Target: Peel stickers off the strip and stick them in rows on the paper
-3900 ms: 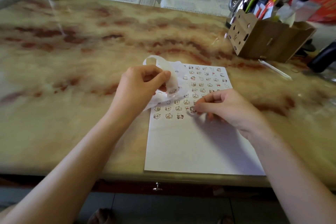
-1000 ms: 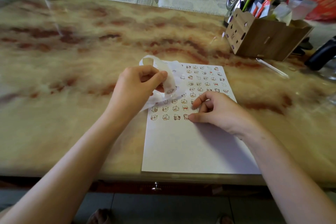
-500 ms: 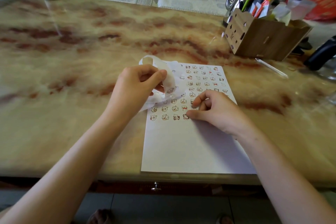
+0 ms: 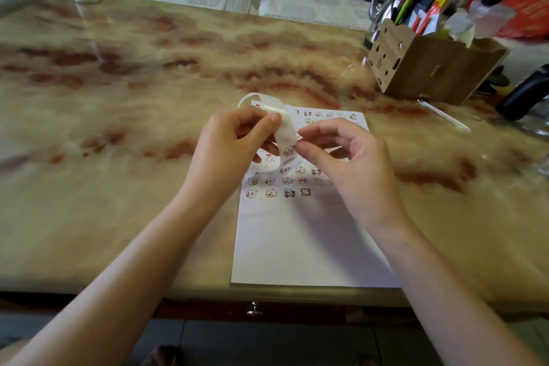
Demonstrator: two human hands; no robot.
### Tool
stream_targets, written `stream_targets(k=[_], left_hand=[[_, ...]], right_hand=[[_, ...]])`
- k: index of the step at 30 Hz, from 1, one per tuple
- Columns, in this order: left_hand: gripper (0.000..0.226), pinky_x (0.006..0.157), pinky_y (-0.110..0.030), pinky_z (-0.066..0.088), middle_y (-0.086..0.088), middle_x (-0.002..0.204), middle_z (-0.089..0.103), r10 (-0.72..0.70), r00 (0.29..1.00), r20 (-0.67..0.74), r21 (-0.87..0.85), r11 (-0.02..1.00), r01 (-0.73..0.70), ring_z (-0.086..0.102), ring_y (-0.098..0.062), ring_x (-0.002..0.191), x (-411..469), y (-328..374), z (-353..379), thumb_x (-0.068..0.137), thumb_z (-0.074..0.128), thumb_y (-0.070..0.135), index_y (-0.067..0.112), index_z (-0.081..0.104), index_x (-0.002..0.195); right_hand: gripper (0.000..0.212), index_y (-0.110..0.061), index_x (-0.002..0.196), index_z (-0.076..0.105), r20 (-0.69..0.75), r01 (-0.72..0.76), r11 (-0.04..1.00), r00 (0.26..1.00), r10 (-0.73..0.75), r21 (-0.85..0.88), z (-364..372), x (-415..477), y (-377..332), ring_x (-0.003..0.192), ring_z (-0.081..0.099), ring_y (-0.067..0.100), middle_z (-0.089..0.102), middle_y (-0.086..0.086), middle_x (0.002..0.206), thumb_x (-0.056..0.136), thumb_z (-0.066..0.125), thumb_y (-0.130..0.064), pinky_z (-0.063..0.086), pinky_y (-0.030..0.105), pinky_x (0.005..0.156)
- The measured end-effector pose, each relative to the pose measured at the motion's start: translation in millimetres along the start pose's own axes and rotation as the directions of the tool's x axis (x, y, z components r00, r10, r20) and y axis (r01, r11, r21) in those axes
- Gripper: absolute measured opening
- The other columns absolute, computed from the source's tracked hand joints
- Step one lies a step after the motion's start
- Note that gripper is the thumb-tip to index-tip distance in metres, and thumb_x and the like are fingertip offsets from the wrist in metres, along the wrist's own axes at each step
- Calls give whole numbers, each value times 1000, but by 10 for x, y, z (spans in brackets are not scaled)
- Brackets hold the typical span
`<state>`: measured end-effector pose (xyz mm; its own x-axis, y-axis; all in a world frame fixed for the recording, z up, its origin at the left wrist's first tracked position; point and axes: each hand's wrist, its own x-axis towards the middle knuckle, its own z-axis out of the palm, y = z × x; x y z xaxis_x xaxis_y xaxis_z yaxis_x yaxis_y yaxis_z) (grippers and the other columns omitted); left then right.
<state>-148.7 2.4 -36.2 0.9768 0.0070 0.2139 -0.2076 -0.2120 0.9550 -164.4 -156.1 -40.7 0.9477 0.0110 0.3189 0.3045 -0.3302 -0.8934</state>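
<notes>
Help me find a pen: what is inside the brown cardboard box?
Green, red and yellow pens stick up out of the brown cardboard box; its walls hide anything lower.

marble table, paper, cardboard organizer

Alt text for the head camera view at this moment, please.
Two bare hands work above a paper on a marbled table: the left hand holds a looped strip, the right hand pinches at its edge. Sticker rows fill the paper's upper part; a cardboard box of pens stands far right.
</notes>
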Motion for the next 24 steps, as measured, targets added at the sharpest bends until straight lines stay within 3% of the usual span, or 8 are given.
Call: stream_targets(k=[10,16,24], left_hand=[[30,56,-16,47,1,72,74,-40,997,73,-41,998,43,68,-6,64,-24,17,33,95,54,29,9,73,82],[16,56,-14,47,8,67,72,-36,995,93,12,999,35,66,0,64,-36,-5,44,90,62,20,14,72,81],[16,56,-12,46,8,70,73,-40,995,88,20,999,38,67,1,66,-44,2,60,90,62,21,15,73,82]], right_hand=[[16,-24,82,68,-57,57,998,997,-55,31,-2,21,15,70,62,4,70,-10,78,81,73,-9,51,24,67],[13,-21,86,72,-55,112,993,992,-114,-38,-9,3,13,69,62,1,70,-14,76,82,73,-9,48,15,66],[7,-14,85,72,-50,166,981,984,-172,-96,-15,-7,26,70,62,2,71,-10,79,81,73,-8,49,15,66]])
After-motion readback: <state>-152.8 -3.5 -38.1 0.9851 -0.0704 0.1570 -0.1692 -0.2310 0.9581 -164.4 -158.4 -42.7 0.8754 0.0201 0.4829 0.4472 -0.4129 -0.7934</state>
